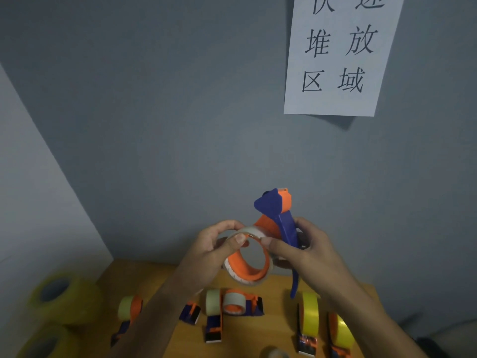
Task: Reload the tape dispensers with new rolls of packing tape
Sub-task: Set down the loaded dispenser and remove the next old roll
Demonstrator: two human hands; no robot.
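Note:
I hold an orange and blue tape dispenser (280, 218) up in front of the grey wall, above the table. A thin, nearly spent roll of clear tape (242, 279) sits around its orange hub. My left hand (219, 244) pinches the roll's upper rim with thumb and fingers. My right hand (307, 249) grips the dispenser's blue handle, its thumb touching the roll's top edge. The blue head of the dispenser points upward.
On the wooden table (273, 332) below lie several dispensers, some with pale rolls (233, 302), some with yellow rolls (309, 316). Large spare yellow rolls (59, 295) stack at the left. A paper sign (340, 55) hangs on the wall.

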